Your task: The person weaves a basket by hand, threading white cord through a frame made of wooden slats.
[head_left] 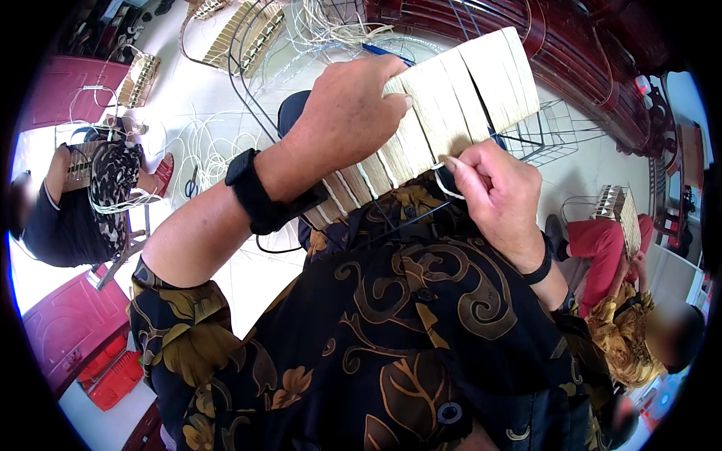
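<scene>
A pale panel of flat straw-like strips (481,71) lies slanted across a black wire frame (398,225) in front of my patterned dark clothing, with white cord wrapped at intervals along its lower part. My left hand (350,113) is closed over the panel, thumb near a strip, some fingertips hidden behind it. My right hand (496,195) pinches a white cord (451,188) at the panel's lower edge, its other fingers curled. A black band circles each wrist.
Co-workers sit at left (53,233) and right (617,308) with similar pieces. Tangled pale cords (214,146) and scissors (192,180) lie on the floor. Partly made baskets (248,34) stand farther off. Dark red carved wooden furniture (571,83) borders the upper right, beside a wire grid (560,131).
</scene>
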`<state>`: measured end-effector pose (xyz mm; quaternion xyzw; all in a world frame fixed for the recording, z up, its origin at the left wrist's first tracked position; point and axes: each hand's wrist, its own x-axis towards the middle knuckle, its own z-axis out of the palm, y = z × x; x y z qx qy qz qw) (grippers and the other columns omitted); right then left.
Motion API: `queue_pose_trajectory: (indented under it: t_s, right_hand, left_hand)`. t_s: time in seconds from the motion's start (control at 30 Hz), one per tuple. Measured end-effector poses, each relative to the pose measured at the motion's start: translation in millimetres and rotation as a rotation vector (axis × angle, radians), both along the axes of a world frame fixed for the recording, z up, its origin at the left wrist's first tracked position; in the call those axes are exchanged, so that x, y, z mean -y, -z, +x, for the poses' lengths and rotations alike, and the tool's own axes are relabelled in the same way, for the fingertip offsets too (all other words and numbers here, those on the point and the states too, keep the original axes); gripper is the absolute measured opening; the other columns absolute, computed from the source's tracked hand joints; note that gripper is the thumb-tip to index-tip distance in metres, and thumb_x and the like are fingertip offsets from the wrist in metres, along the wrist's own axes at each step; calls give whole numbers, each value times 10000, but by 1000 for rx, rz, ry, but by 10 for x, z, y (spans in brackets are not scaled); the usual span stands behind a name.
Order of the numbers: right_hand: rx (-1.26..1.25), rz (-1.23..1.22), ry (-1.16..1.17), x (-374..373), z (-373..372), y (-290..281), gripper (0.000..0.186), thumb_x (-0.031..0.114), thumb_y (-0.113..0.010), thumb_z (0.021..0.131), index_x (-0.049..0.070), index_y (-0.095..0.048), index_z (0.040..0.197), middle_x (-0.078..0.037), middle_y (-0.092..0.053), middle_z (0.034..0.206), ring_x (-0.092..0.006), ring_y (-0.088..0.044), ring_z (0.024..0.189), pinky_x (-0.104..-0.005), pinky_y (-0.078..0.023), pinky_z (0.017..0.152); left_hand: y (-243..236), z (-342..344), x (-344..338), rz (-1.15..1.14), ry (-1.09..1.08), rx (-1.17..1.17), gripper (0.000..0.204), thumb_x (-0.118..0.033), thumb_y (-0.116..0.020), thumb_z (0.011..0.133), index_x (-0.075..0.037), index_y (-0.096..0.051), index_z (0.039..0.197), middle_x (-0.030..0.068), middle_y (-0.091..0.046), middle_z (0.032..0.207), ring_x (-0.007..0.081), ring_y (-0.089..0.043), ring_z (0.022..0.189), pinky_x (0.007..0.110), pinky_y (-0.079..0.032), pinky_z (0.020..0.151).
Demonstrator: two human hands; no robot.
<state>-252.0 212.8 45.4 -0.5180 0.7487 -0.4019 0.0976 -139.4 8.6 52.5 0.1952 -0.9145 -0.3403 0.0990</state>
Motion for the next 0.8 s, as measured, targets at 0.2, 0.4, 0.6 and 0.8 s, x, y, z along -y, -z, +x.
queue_pose_trajectory:
  t_s: [0.2,0.4,0.6,0.8]
  right_hand:
    - [-158,-45,-226,-192,-148,59,110,83,-765,830,46,-666,800,-78,-604,680,-255,-619,570,-367,-480,519]
    - [-223,-76,-241,-230,-145,121,142,62,-766,767,68,-624,755,-64,-477,625,-228,-537,506,-346,-434,455]
    - [-231,-77,-250,-248,-165,138,140,34,-745,775,61,-611,747,-73,-520,637,-235,-566,514,-348,-448,458]
    - [-206,-168,-189,-183,-181,149,114,27,-740,785,49,-629,776,-83,-586,673,-254,-608,547,-346,-477,486]
  left_hand:
    - [45,-24,-21,115,-39,-58,267,-172,-662,876,-17,-701,1089,226,-715,983,411,-682,923,460,-536,846]
    - [-14,-64,-62,113,-33,-47,426,-165,-702,848,-32,-623,1245,246,-706,1007,394,-689,949,445,-534,869]
    - [-74,-7,-235,-239,208,-143,1046,-206,-886,679,-87,-325,1554,228,-490,1443,387,-522,1308,420,-436,1097]
    - [-5,41,-342,-363,212,1,1132,-268,-888,626,-98,-287,1570,232,-429,1455,416,-486,1284,475,-439,1019]
